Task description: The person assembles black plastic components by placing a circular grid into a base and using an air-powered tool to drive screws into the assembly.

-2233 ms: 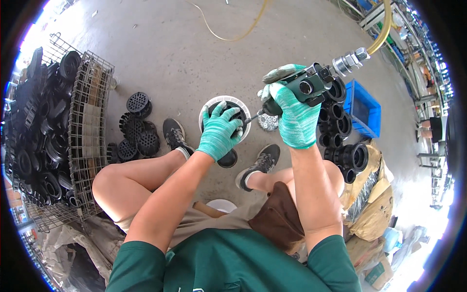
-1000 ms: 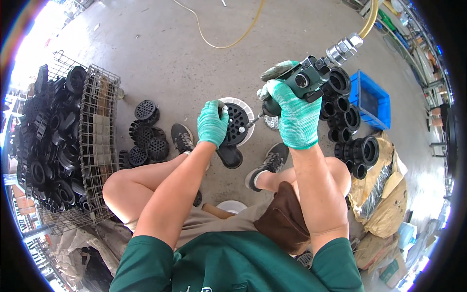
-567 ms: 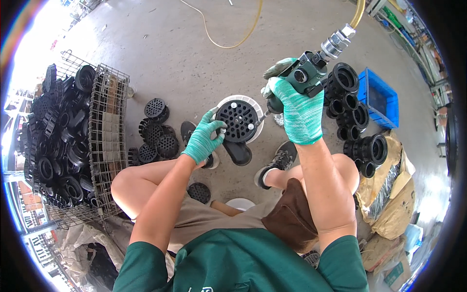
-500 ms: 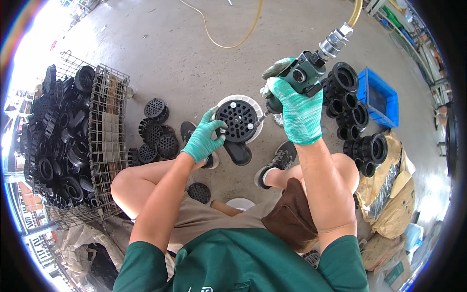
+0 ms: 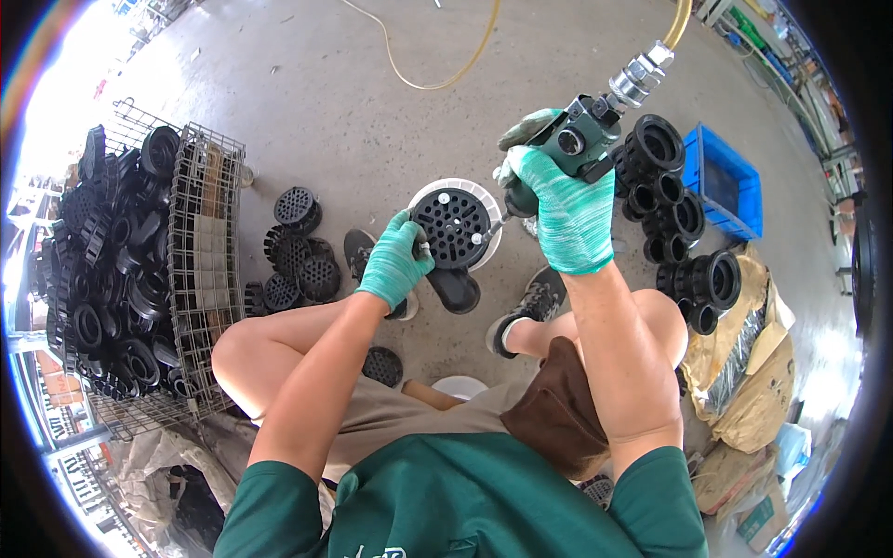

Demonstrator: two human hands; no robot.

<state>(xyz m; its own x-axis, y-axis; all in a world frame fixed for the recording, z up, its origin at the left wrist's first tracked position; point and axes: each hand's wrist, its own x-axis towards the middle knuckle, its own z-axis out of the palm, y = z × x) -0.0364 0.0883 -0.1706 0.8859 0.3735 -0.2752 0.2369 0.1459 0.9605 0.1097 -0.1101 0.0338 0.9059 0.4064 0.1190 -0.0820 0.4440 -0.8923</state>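
Observation:
A black round drain fitting (image 5: 451, 244) with a perforated grate face sits over a white bucket (image 5: 487, 197), its side spout pointing toward me. My left hand (image 5: 396, 260), in a green glove, is closed at the fitting's left edge, fingertips beside a shiny screw (image 5: 422, 249). Two more screw heads show on the grate, one at the top and one at the lower right. In my right hand (image 5: 569, 209), also gloved, is a dark green pneumatic screwdriver (image 5: 579, 139). Its bit reaches the lower-right screw.
At left stands a wire cage (image 5: 209, 260) heaped with black plastic parts. Several round grates (image 5: 299, 265) lie on the floor beside it. On the right are stacked black pipe fittings (image 5: 656, 149), a blue crate (image 5: 727, 186) and brown sacks (image 5: 758, 372). A yellow air hose (image 5: 682, 23) runs up from the tool.
My left hand's fingers have drawn closer together around the screw at the fitting's left edge. The fitting and the screwdriver have shifted very slightly left.

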